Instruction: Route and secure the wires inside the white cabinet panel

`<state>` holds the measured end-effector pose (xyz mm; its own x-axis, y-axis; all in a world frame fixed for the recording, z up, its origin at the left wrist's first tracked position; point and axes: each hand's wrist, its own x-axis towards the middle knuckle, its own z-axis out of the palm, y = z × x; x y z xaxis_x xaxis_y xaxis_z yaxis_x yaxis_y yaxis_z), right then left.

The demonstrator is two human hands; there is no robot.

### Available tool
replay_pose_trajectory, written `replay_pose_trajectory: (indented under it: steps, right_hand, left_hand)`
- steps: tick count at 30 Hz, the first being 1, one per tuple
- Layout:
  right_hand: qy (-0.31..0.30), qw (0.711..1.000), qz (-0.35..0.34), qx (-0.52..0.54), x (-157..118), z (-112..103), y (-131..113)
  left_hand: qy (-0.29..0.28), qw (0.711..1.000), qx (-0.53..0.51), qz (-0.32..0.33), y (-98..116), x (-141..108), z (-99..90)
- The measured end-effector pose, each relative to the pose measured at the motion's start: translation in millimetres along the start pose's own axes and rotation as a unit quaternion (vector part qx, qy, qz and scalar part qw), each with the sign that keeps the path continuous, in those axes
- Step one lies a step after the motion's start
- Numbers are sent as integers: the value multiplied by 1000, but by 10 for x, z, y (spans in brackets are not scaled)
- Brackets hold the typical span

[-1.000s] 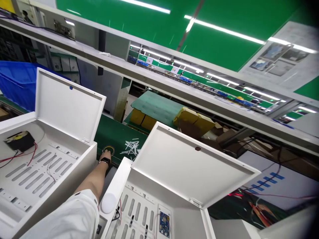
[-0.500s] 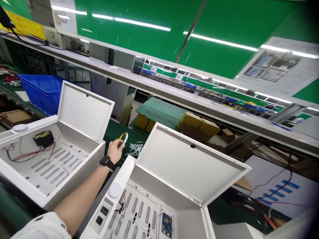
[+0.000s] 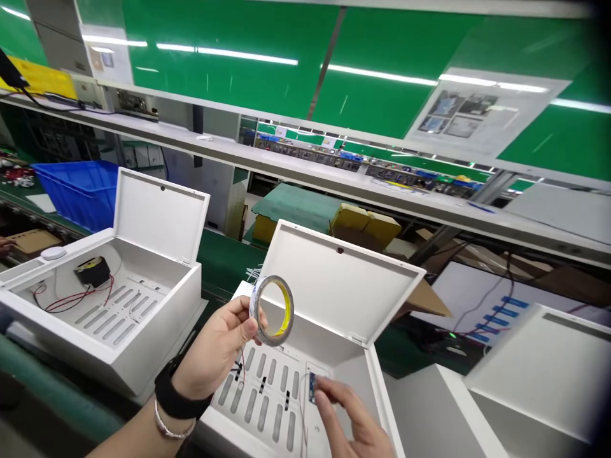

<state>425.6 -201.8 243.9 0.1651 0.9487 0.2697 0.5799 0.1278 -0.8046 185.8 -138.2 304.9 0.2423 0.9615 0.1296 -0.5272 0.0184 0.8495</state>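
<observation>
A roll of tape (image 3: 288, 316) with a yellow inner core is pinched in my left hand (image 3: 217, 346), held up over the middle white metal box (image 3: 386, 397). That box stands with its lid (image 3: 341, 286) raised; slots run along its floor. Over the right part of the box is my right hand (image 3: 351, 420), thumb and forefinger close together in front of a blue circuit board (image 3: 312, 387). The board is partly covered by those fingers. Whether anything small sits between the fingertips I cannot make out.
Another open white box (image 3: 157, 343) on the left holds a black part (image 3: 93, 272) with red and black wires. A third white box (image 3: 442, 407) stands at right. Behind are a blue bin (image 3: 79, 191), white strips (image 3: 252, 275) and a long shelf (image 3: 286, 164). Another person's hand (image 3: 6, 247) shows at far left.
My left hand has brought the tape roll from the bench between the boxes to above the middle box. My right hand has come into view. The view has shifted and levelled.
</observation>
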Motion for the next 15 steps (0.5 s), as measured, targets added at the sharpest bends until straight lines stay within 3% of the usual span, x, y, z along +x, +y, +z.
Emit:
replay_pose_trajectory:
  steps: [4,9,15]
  right_hand:
    - [6,996,16,85,-4,113,-239]
    - [65,993,-8,96,-89,98,-319]
    - [147,970,-190,47,-83,-59,-560]
  left_hand:
    - [-36,997,-35,-51,-81,-64,151]
    - [-54,995,43,-76,-154,-87,250]
    - [-90,968,226,-63,-158,-161,385]
